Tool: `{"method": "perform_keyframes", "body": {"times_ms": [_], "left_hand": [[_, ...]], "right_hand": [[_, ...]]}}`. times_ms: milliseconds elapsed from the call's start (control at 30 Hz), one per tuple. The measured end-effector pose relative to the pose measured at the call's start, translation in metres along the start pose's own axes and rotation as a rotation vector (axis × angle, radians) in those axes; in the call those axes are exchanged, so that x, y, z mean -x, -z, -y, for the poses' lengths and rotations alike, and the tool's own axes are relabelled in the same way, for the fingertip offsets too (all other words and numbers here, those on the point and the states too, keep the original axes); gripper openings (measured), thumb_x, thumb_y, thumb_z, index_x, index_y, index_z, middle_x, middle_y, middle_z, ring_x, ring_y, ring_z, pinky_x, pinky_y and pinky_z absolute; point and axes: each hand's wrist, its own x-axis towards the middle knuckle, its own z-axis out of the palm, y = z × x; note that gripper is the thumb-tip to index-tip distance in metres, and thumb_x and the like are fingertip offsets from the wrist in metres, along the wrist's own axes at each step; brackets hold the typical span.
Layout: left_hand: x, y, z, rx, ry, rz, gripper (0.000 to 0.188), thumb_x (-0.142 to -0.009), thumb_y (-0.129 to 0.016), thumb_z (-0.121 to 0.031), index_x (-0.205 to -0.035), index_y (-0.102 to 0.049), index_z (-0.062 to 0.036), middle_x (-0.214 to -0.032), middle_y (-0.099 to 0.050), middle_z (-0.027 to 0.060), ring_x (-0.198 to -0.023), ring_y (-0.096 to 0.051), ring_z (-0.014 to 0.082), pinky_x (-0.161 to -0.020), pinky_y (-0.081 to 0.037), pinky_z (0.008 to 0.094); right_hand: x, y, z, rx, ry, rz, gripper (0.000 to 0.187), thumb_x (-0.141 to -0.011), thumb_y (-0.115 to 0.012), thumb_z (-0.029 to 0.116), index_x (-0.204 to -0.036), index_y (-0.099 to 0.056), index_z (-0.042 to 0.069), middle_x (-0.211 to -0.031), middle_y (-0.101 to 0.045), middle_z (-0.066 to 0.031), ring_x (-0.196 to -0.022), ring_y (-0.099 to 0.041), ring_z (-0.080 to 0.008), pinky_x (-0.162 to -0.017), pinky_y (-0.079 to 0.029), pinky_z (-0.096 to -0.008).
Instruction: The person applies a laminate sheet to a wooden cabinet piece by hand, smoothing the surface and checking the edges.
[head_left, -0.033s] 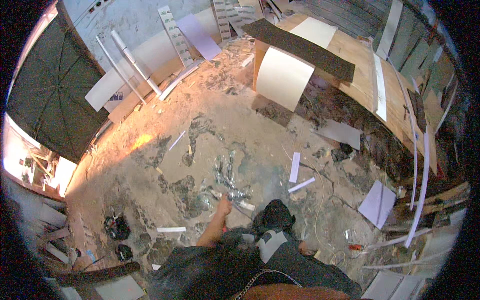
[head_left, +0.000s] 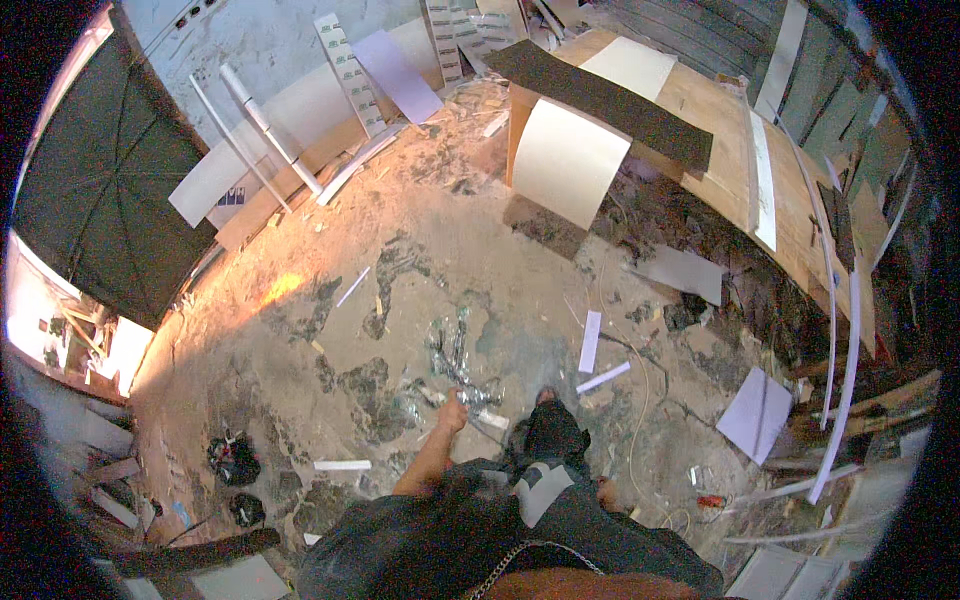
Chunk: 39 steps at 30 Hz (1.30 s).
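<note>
My left hand reaches forward and low over the floor, its fingers closed. What they hold, if anything, is too small to make out. Just beyond it lies a crumpled piece of clear, shiny plastic film, with a small white piece beside the hand. My right hand hangs at my right side, mostly hidden by my dark clothes, so its fingers do not show.
A wooden table stands far right, carrying a dark strip and a drooping white sheet. Lilac offcuts and a thin cable lie on the floor. Black bags sit left; panels lean on the wall.
The tip of a foot now shows past my dark trouser leg. My left hand has shifted very slightly right and stays closed by the plastic film.
</note>
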Motion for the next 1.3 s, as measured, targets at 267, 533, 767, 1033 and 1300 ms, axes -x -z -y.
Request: {"method": "perform_keyframes", "body": {"times_ms": [267,533,767,1033,1300], "left_hand": [[-0.209,0.03,0.026,0.667,0.561,0.088,0.068,-0.077,-0.064,-0.007,-0.136,-0.031,-0.0075,-0.066,-0.06,0.0123,-0.065,-0.06,0.0259,-0.051,-0.046,0.039],[-0.421,0.121,-0.051,0.11,0.545,-0.481,0.049,-0.08,-0.059,-0.012,-0.122,-0.037,-0.0043,-0.072,-0.062,0.0209,-0.064,-0.059,0.0382,-0.06,-0.045,0.0474],[-0.587,0.132,0.056,-0.055,0.459,-0.374,0.041,-0.087,-0.063,-0.031,-0.118,-0.047,-0.0091,-0.081,-0.063,0.0196,-0.065,-0.061,0.0344,-0.059,-0.047,0.0446],[-0.879,0.233,0.148,0.231,0.435,0.211,0.039,-0.088,-0.063,-0.031,-0.117,-0.054,-0.0066,-0.082,-0.064,0.0155,-0.065,-0.06,0.0281,-0.06,-0.049,0.0395],[-1.076,0.364,0.189,0.737,0.624,0.713,0.038,-0.089,-0.06,-0.028,-0.117,-0.058,-0.0036,-0.079,-0.064,0.0116,-0.064,-0.059,0.0225,-0.06,-0.05,0.036]], "right_hand": [[-0.3,0.024,0.294,0.035,0.418,-0.131,0.027,-0.088,-0.048,0.022,-0.099,-0.058,0.0,-0.085,-0.066,-0.0197,-0.084,-0.066,-0.0334,-0.07,-0.052,-0.0424],[-0.529,0.07,0.779,-0.092,0.937,-0.043,0.024,-0.087,-0.059,0.022,-0.103,-0.058,0.003,-0.077,-0.062,-0.0165,-0.071,-0.061,-0.0302,-0.065,-0.048,-0.0374],[-0.57,0.027,1.125,-0.074,1.049,-0.087,0.032,-0.083,-0.066,0.021,-0.107,-0.057,0.003,-0.083,-0.06,-0.0108,-0.076,-0.058,-0.0241,-0.075,-0.045,-0.0378],[-0.714,-0.074,1.4,0.284,0.893,-0.695,0.088,-0.07,-0.077,0.029,-0.142,-0.03,0.01,-0.133,-0.042,-0.0173,-0.127,-0.037,-0.0336,-0.105,-0.029,-0.0514],[-0.718,-0.01,1.429,-0.301,0.805,-0.828,0.042,-0.084,-0.067,0.021,-0.119,-0.056,-0.001,-0.114,-0.059,-0.0179,-0.105,-0.059,-0.0307,-0.091,-0.046,-0.0372]]}}
